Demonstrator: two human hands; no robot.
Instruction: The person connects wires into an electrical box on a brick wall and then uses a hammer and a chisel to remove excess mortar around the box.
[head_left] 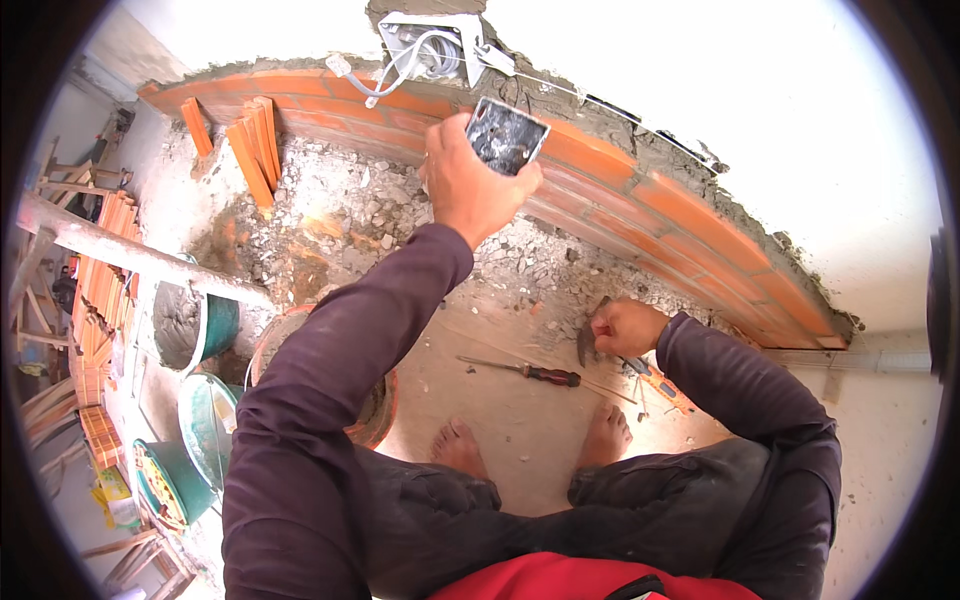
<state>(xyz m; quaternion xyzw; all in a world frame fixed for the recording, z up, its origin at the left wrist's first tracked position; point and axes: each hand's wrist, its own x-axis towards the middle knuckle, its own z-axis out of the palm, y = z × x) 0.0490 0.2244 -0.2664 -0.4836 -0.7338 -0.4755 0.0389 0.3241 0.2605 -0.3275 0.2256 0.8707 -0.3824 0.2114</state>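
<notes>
My left hand (470,185) is raised in front of the low brick wall, its fingers wrapped round a square electrical box (508,135) smeared with grey mortar. Lower down on the right, my right hand (630,327) is closed on a hammer near its dark curved head (587,345). An orange and grey handle (665,388) slants away below that hand. Between my hands and my bare feet, a screwdriver (550,376) with a dark red handle lies on the floor. Above the left hand, a white box (432,48) with coiled grey cable sits in the wall.
Orange bricks (700,222) run along the white wall, topped with wet mortar. Rubble (380,205) covers the floor at its foot. Loose tiles (255,150) lean at the left. Green buckets (212,325) and a mortar tub (375,420) stand left of my legs. A taut string crosses the wall.
</notes>
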